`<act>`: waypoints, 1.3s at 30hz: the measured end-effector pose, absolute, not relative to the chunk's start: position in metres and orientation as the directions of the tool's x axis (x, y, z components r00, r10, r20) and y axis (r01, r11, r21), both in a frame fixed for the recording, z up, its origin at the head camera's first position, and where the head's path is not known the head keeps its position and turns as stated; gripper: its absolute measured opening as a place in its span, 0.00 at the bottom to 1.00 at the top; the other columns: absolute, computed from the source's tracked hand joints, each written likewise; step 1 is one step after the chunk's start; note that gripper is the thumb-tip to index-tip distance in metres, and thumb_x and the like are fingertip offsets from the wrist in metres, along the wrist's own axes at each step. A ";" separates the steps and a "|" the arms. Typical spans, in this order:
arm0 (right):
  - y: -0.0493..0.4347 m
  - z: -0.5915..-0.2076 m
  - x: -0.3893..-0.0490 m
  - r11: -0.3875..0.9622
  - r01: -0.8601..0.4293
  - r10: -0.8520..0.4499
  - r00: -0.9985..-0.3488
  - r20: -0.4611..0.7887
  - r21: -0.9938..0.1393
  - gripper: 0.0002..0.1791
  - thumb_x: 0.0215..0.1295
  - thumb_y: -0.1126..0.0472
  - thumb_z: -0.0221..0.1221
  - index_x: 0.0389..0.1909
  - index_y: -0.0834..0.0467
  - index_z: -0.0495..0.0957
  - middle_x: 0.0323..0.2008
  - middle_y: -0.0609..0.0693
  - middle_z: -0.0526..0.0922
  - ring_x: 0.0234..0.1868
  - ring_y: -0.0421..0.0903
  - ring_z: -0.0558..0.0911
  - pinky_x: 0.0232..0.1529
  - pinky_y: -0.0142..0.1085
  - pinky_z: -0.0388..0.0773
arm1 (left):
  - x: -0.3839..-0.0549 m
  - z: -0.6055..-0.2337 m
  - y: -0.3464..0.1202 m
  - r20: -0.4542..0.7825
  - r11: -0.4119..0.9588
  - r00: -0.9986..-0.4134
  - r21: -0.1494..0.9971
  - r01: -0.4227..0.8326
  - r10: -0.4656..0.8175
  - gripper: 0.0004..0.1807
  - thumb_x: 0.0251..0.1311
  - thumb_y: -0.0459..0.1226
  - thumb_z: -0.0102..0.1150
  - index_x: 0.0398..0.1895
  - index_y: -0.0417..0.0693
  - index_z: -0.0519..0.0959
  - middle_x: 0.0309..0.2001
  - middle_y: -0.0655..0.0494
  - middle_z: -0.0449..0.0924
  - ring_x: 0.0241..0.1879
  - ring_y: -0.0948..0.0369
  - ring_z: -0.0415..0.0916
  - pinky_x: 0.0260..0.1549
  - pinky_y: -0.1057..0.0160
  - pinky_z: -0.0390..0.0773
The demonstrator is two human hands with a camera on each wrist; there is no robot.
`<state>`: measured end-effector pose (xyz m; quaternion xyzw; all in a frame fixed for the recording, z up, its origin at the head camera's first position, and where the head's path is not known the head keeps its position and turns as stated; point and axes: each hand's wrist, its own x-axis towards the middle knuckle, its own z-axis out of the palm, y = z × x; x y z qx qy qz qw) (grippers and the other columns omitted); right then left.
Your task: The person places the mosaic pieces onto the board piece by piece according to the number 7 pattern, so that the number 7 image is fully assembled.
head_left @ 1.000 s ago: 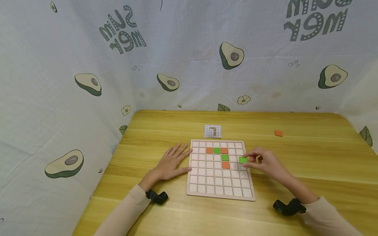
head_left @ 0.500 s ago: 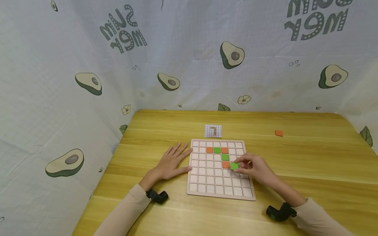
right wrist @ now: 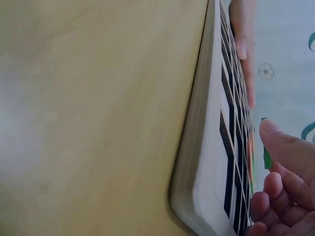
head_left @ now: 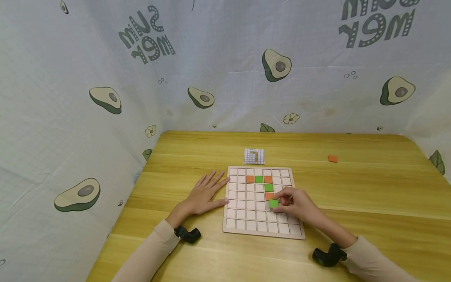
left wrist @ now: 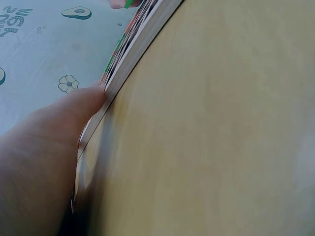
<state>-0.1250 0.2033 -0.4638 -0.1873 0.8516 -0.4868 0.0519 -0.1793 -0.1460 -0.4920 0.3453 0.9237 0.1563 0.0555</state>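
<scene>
A wooden grid board (head_left: 246,226) lies on the table, with orange and green square tiles set in some of its cells. My right hand (head_left: 297,203) pinches a green tile (head_left: 273,203) between thumb and finger, over the cell just below the lowest orange tile (head_left: 269,196). In the right wrist view that green tile (right wrist: 267,156) is held slightly above the board's surface. My left hand (head_left: 202,197) lies flat with fingers spread, its thumb and a fingertip touching the board's left edge. The left wrist view shows the left thumb (left wrist: 93,98) against that edge.
Behind the board lies a small printed card (head_left: 253,156) showing a grid with a coloured pattern. A loose orange tile (head_left: 332,158) sits at the back right of the wooden table (head_left: 366,188). A patterned cloth (head_left: 232,78) hangs behind the table and along its left.
My right hand has carried the green tile leftward and toward me, from the board's right edge to below the lowest orange tile. The left hand has stayed put.
</scene>
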 end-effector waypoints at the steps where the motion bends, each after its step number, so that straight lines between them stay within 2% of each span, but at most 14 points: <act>1: 0.203 -0.465 -0.125 0.459 -0.269 -0.373 -0.923 0.091 -0.847 0.13 0.51 0.67 0.75 0.38 0.65 0.84 0.24 0.48 0.73 0.26 0.37 0.69 0.24 0.28 0.68 | -0.179 -0.492 -0.146 0.009 0.710 -0.754 0.330 0.622 0.657 0.42 0.70 0.65 0.41 0.81 0.63 0.46 0.81 0.54 0.38 0.78 0.50 0.31 0.73 0.45 0.33; 12: 0.197 -0.466 -0.126 0.500 -0.257 -0.375 -0.925 0.061 -0.827 0.13 0.51 0.66 0.75 0.37 0.63 0.84 0.25 0.48 0.73 0.26 0.39 0.69 0.24 0.29 0.66 | -0.180 -0.492 -0.146 -0.006 0.721 -0.761 0.327 0.611 0.648 0.42 0.70 0.66 0.40 0.81 0.65 0.44 0.81 0.56 0.37 0.78 0.52 0.30 0.73 0.46 0.32; 39: 0.199 -0.462 -0.129 0.508 -0.251 -0.372 -0.927 0.053 -0.824 0.14 0.49 0.65 0.77 0.35 0.61 0.84 0.24 0.48 0.72 0.26 0.40 0.68 0.25 0.30 0.64 | -0.178 -0.488 -0.142 0.010 0.714 -0.760 0.337 0.614 0.650 0.42 0.70 0.64 0.41 0.81 0.62 0.47 0.80 0.54 0.39 0.78 0.49 0.33 0.73 0.45 0.34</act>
